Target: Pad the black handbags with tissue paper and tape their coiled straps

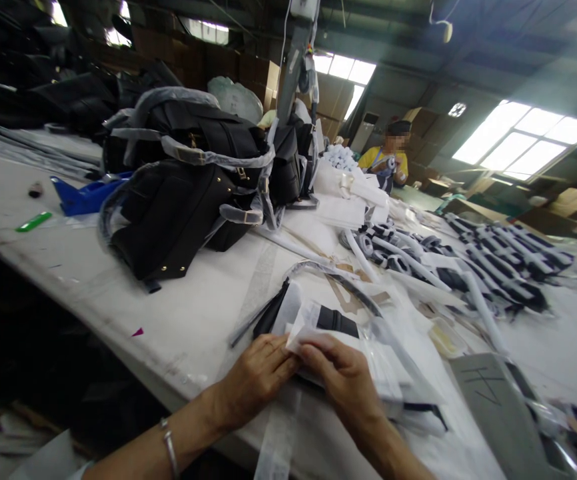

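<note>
A black handbag (337, 321) lies on the table in front of me, partly wrapped in white tissue paper (304, 325). Its handle (356, 288) arches behind it in clear plastic film. My right hand (341, 373) pinches the near left corner of the paper between thumb and fingers. Close against it, my left hand (261, 370) has its fingers curled together at the same corner, over the bag's near edge. The fingertips of both hands almost meet, and the paper hides part of the left ones.
Finished black bags (168, 217) with film-wrapped straps stand at the back left. Near them lie a blue tape dispenser (81, 195) and a green cutter (33, 222). Wrapped straps (506, 257) lie at right, beside a grey board (498, 413). A person in yellow (388, 160) works farther back.
</note>
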